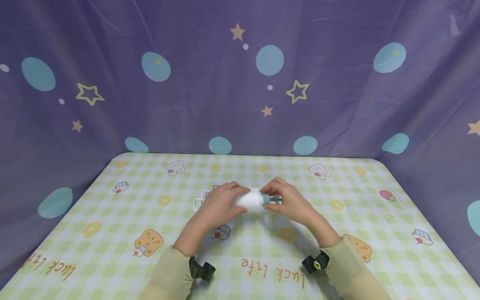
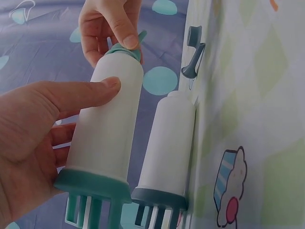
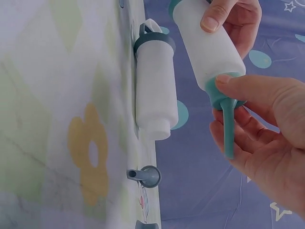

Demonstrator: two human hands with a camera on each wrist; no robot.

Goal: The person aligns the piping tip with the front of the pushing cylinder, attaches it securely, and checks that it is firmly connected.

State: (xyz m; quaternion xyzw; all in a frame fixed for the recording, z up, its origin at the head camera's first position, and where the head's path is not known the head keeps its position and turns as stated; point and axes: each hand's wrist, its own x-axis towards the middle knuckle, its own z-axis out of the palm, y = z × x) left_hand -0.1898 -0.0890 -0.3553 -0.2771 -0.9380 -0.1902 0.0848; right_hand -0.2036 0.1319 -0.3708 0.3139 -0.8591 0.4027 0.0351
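My left hand (image 1: 224,201) grips the white barrel of a piping syringe (image 2: 112,119), thumb laid along its side. The syringe has a teal collar (image 2: 93,183) with open prongs at one end. At the other end, my right hand (image 1: 292,204) pinches a teal nozzle (image 3: 229,124) between thumb and fingers, and the nozzle meets the barrel. In the head view the syringe lies nearly level, and the hands cover much of it. Close by on the table rests a second white syringe (image 3: 156,90) with a blue-grey collar, its narrow neck bare.
A loose blue-grey nozzle (image 3: 150,176) sits on the table near the second syringe's neck. Another blue-grey piece (image 3: 146,225) is cut off by the right wrist view's lower edge. A checked cloth (image 1: 112,233) covers the table, with a purple curtain (image 1: 240,104) behind it.
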